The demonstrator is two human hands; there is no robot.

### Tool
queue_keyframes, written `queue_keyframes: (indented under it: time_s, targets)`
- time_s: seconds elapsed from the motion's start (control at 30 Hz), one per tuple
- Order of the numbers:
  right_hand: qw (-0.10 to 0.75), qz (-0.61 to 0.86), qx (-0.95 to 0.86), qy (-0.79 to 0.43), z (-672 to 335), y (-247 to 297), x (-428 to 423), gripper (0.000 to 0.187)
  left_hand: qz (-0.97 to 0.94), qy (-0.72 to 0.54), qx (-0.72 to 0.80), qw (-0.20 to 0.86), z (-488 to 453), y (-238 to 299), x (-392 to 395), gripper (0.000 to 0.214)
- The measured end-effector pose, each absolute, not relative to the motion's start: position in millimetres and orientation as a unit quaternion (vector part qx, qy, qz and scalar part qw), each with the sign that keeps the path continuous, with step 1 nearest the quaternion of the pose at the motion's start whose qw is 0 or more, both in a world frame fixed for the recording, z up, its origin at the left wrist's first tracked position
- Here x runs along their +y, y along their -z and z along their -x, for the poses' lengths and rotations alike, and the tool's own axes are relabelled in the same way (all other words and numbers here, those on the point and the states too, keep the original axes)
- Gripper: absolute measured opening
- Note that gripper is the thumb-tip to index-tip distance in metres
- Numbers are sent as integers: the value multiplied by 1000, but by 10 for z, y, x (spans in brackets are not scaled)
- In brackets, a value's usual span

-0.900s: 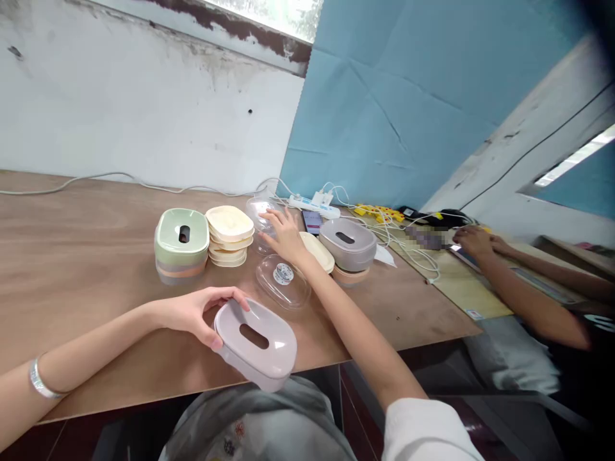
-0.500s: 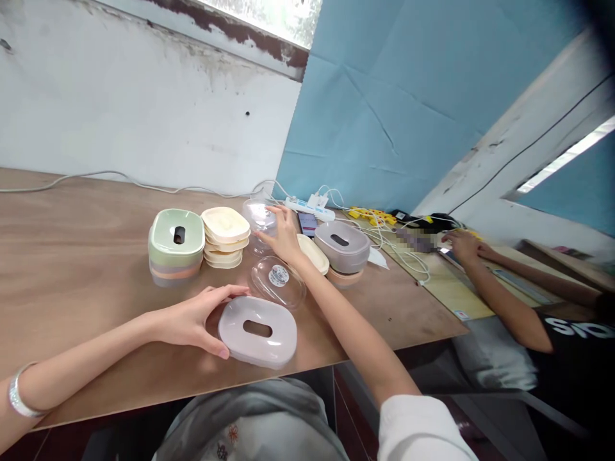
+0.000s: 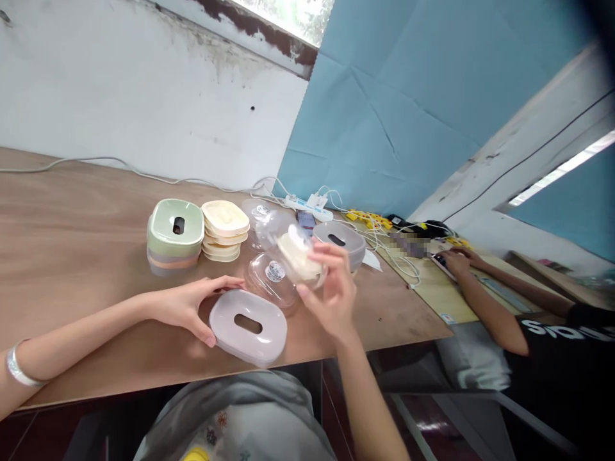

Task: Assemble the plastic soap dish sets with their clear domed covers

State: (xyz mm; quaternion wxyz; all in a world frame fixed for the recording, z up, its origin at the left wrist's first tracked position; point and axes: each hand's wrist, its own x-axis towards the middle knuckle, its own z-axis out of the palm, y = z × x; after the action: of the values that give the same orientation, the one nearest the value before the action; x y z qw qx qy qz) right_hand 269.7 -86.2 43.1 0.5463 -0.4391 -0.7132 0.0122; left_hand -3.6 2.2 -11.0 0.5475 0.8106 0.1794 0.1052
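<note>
My left hand (image 3: 189, 307) rests against the left rim of a pale lilac oval box (image 3: 248, 326) with a slot in its top, which lies flat near the table's front edge. My right hand (image 3: 331, 291) is raised above the table and grips a cream oval tray with a clear lid on it (image 3: 298, 255). Another clear lid with a round sticker (image 3: 270, 278) lies just behind the lilac box. A green slotted box on a stack (image 3: 175, 235) and a pile of cream trays (image 3: 223, 229) stand further back.
A grey slotted box (image 3: 342, 240) sits on a peach one at the right. Clear lids (image 3: 262, 218), a power strip (image 3: 307, 205) and white cables lie at the back. Another person's arm (image 3: 485, 304) reaches onto a lighter table (image 3: 432, 285) at the right.
The lilac box went from tilted in my left hand to lying flat on the table. My right hand pulled back from the rear lids, carrying a cream tray and clear lid.
</note>
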Motion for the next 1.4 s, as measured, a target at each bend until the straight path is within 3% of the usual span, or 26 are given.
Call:
queue_keyframes:
  time_s: [0.13, 0.4, 0.7, 0.8, 1.0, 1.23, 1.4]
  targets:
    - [547, 370, -723, -202, -2660, -85, -1292, 34, -787, -130, 136, 588, 35, 161, 68, 111]
    - [497, 391, -736, -242, -2461, 196, -1344, 40, -778, -129, 148, 596, 24, 149, 45, 116]
    - [424, 395, -783, -225, -2434, 100, -1349, 40, -796, -139, 131, 574, -2, 30, -10, 113]
    - [421, 389, -788, -224, -2429, 114, -1349, 41, -815, -135, 139, 546, -6, 28, -16, 103]
    - [427, 394, -785, -214, -2451, 183, -1328, 44, -831, -135, 150, 518, 12, 42, -12, 108]
    - [445, 413, -779, -155, -2431, 239, -1317, 40, -786, -166, 127, 582, -14, 59, 6, 103]
    - [424, 428, -784, -153, -2408, 211, -1343, 50, -799, -175, 161, 552, -14, 65, -3, 91]
